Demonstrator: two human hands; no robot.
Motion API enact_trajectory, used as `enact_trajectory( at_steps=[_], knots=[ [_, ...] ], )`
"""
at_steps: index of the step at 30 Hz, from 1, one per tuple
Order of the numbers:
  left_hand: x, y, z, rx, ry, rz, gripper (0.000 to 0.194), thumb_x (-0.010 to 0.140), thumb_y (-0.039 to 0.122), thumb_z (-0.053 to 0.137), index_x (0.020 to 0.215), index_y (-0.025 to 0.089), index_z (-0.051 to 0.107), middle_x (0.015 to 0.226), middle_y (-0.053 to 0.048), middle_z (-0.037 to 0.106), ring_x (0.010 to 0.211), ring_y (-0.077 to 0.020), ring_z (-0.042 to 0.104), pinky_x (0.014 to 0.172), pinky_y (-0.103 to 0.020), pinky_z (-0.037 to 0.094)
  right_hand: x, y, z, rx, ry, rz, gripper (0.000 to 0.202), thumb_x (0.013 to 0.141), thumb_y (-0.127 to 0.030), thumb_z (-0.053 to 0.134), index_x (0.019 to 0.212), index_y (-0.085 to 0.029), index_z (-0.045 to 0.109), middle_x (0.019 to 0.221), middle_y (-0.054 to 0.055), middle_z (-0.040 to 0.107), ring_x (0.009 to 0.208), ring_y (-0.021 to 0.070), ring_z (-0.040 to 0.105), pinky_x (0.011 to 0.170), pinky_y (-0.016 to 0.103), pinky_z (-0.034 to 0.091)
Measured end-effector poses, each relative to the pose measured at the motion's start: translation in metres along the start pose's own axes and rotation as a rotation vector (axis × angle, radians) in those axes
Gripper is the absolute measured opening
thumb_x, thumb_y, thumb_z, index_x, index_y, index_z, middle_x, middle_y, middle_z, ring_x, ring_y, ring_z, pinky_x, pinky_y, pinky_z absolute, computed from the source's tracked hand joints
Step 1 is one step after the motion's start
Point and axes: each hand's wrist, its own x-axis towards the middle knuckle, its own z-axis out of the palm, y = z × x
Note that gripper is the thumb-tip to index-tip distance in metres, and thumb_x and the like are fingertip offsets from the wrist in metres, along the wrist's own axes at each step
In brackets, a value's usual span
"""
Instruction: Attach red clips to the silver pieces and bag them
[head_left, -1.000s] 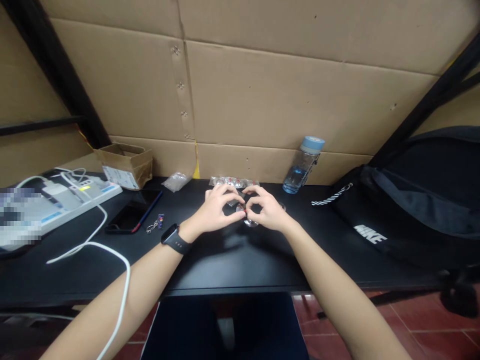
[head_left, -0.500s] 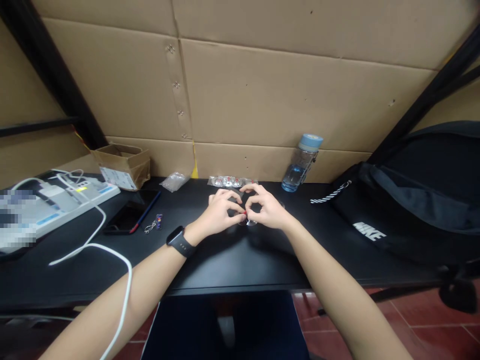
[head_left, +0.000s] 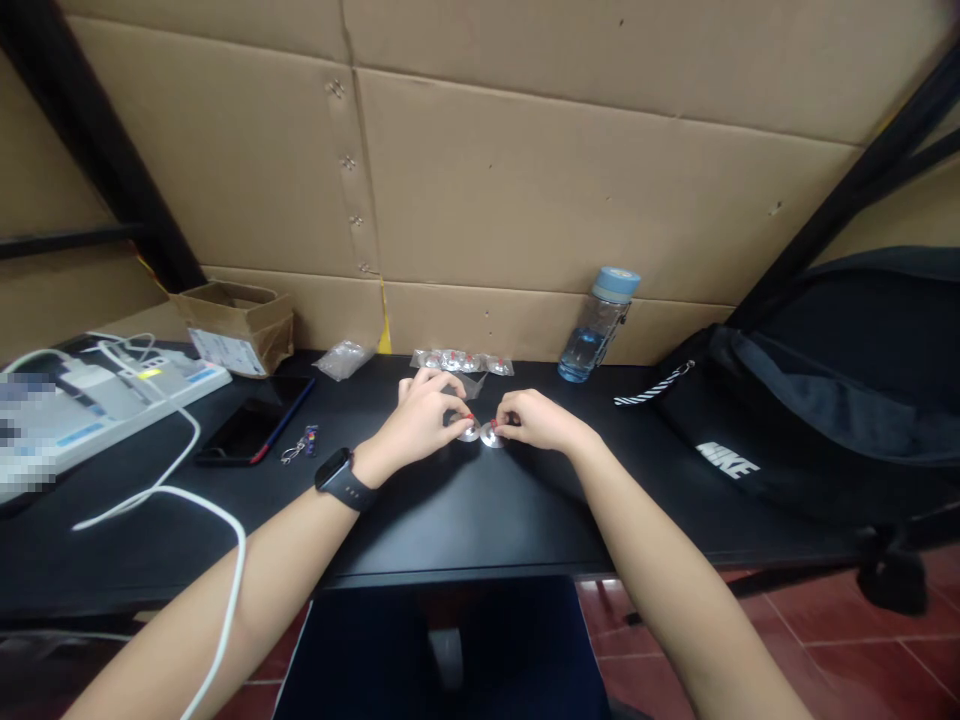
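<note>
Two small shiny silver discs with red knobs are close together above or on the black table [head_left: 465,520], in the middle of the view. My left hand [head_left: 427,418] pinches the red knob of the left silver disc [head_left: 470,433] between thumb and index finger, its other fingers loosely curled. On the other side, my right hand [head_left: 536,418] has its fingertips closed on the red knob of the right silver disc [head_left: 491,436]. The two rims nearly meet. A piece of clear plastic wrap [head_left: 472,385] lies just behind my left fingers.
Several more red-knobbed discs in clear packaging [head_left: 461,361] lie at the back. Around them are a crumpled plastic bag [head_left: 343,360], water bottle [head_left: 596,325], black backpack [head_left: 795,400], phone [head_left: 255,420], keychain [head_left: 300,445], cardboard box [head_left: 240,325] and power strip [head_left: 112,410]. A white cable [head_left: 236,580] crosses my left forearm.
My hands have drawn apart slightly, and the two discs now show side by side. Half a second ago my fingers were bunched together over them. The view has shifted slightly.
</note>
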Motion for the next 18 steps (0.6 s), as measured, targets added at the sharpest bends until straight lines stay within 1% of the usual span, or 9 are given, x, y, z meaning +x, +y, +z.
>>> enact_trajectory(
  at_steps=[3, 5, 7, 9, 12, 15, 18],
  knots=[
    [0.000, 0.000, 0.000, 0.009, -0.009, 0.011, 0.008, 0.085, 0.036, 0.075, 0.083, 0.029, 0.078, 0.112, -0.004, 0.065, 0.115, -0.0286, 0.046, 0.091, -0.044, 0.033, -0.001, -0.001, -0.003, -0.026, 0.046, 0.015, 0.008, 0.083, -0.015, 0.068, 0.076, -0.018, 0.071, 0.077, 0.002, 0.066, 0.070, 0.0138, 0.059, 0.067, 0.024, 0.040],
    [0.000, -0.001, 0.000, 0.014, -0.020, 0.017, 0.007, 0.085, 0.035, 0.075, 0.083, 0.029, 0.078, 0.111, -0.005, 0.064, 0.115, -0.0288, 0.046, 0.091, -0.044, 0.033, -0.002, -0.002, -0.005, -0.025, 0.105, 0.036, 0.001, 0.083, -0.019, 0.070, 0.082, -0.018, 0.071, 0.080, 0.002, 0.066, 0.071, 0.0141, 0.058, 0.067, 0.024, 0.040],
    [-0.001, -0.001, -0.001, 0.017, -0.030, 0.018, 0.006, 0.084, 0.034, 0.075, 0.084, 0.029, 0.078, 0.112, -0.004, 0.064, 0.115, -0.0289, 0.046, 0.090, -0.044, 0.033, -0.002, -0.003, -0.005, -0.014, 0.128, 0.058, 0.015, 0.080, -0.027, 0.076, 0.093, -0.019, 0.072, 0.084, 0.002, 0.067, 0.074, 0.0151, 0.059, 0.068, 0.025, 0.041],
    [-0.001, -0.001, -0.001, 0.026, -0.039, 0.022, 0.006, 0.084, 0.035, 0.076, 0.084, 0.029, 0.078, 0.112, -0.004, 0.064, 0.115, -0.0289, 0.046, 0.089, -0.044, 0.033, 0.000, -0.004, -0.002, -0.013, 0.091, 0.060, 0.022, 0.079, -0.031, 0.079, 0.096, -0.020, 0.073, 0.087, 0.003, 0.067, 0.077, 0.0163, 0.061, 0.070, 0.026, 0.043],
    [-0.001, -0.002, -0.001, 0.068, -0.050, 0.049, 0.008, 0.085, 0.036, 0.076, 0.085, 0.028, 0.076, 0.110, -0.005, 0.064, 0.113, -0.0285, 0.046, 0.088, -0.043, 0.033, 0.003, -0.003, 0.004, -0.026, 0.026, 0.028, 0.011, 0.081, -0.027, 0.078, 0.089, -0.020, 0.075, 0.091, 0.005, 0.066, 0.084, 0.0178, 0.063, 0.075, 0.027, 0.045],
    [-0.001, -0.003, -0.002, 0.132, -0.058, 0.092, 0.012, 0.087, 0.038, 0.073, 0.086, 0.026, 0.075, 0.108, -0.006, 0.064, 0.112, -0.0286, 0.046, 0.086, -0.043, 0.032, 0.005, -0.001, 0.009, -0.033, 0.031, 0.007, 0.007, 0.083, -0.025, 0.077, 0.085, -0.018, 0.074, 0.094, 0.005, 0.067, 0.087, 0.0188, 0.063, 0.079, 0.029, 0.046],
    [-0.001, -0.004, -0.003, 0.170, -0.064, 0.117, 0.011, 0.089, 0.037, 0.071, 0.087, 0.026, 0.074, 0.109, -0.006, 0.064, 0.111, -0.0287, 0.046, 0.085, -0.042, 0.031, 0.005, -0.001, 0.009, -0.042, 0.042, 0.003, 0.003, 0.083, -0.021, 0.076, 0.084, -0.018, 0.074, 0.096, 0.006, 0.067, 0.091, 0.0199, 0.063, 0.081, 0.031, 0.047]
  ],
)
